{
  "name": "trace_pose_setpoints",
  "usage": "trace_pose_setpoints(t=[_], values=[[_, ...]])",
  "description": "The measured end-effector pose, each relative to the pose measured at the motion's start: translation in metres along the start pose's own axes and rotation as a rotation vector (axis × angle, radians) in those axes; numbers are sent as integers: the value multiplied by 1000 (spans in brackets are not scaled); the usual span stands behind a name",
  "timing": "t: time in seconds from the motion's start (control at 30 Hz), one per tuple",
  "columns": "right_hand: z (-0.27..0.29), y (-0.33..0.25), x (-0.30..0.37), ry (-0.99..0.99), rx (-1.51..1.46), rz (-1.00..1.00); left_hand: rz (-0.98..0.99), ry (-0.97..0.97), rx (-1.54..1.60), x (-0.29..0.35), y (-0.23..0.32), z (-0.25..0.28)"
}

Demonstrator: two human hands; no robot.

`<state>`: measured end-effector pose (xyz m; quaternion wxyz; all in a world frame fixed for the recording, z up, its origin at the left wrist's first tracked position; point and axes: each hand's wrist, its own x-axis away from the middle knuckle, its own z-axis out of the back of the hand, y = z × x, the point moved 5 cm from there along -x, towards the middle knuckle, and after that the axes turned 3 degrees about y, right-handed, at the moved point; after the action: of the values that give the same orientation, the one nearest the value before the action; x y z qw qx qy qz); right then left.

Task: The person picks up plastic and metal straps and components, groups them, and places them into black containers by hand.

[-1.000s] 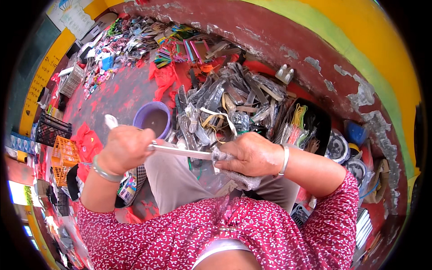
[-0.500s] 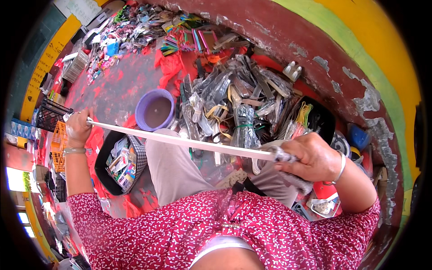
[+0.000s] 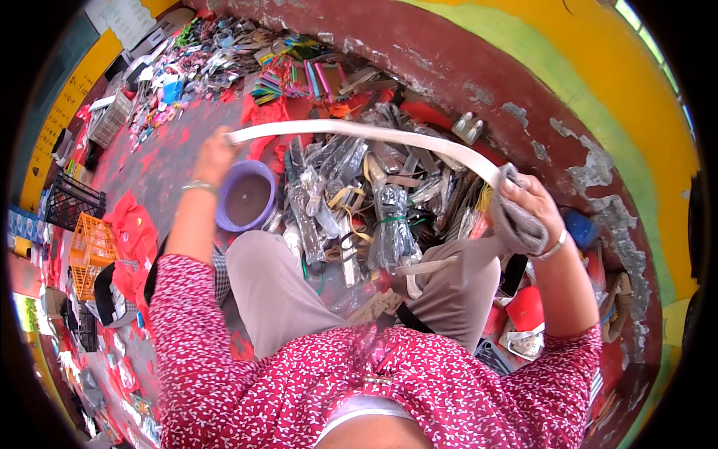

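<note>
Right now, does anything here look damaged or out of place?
Yes. The wall behind the goods is damaged: its dark red paint has flaked off in grey patches. The white belt stretched between the left hand and the right hand looks whole, and the purple bowl stands upright.

Stuff spread out all over the red floor (image 3: 161, 168)

A purple bowl (image 3: 245, 196) is parked beside a heap of plastic-wrapped straps (image 3: 374, 202). An orange crate (image 3: 88, 251) and a black crate (image 3: 71, 203) are set off to the left, colourful small goods (image 3: 224, 52) are laid out further back, and a peeling dark-red wall (image 3: 523, 105) is seen behind.
</note>
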<state>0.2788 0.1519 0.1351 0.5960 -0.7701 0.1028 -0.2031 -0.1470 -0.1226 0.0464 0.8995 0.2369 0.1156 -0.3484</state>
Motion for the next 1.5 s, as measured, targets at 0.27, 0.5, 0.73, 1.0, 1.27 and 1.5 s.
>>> trace_pose_setpoints(t=[0.27,0.5,0.73,1.0,1.27,1.5], values=[[-28,48,-56,74,-356,9,15,-426,735,21,181,-119],[-86,109,-99,-12,-251,-41,826,-889,1913,109,253,-98],[-122,128,-104,-104,-362,-93,651,-520,1857,91,221,-77],[-116,131,-76,-78,-339,-178,585,-370,1673,80,214,-82],[-95,160,-40,-16,-91,-230,878,-191,1677,39,165,-109],[-67,149,16,-45,349,-207,945,-57,1612,-8,95,-120]])
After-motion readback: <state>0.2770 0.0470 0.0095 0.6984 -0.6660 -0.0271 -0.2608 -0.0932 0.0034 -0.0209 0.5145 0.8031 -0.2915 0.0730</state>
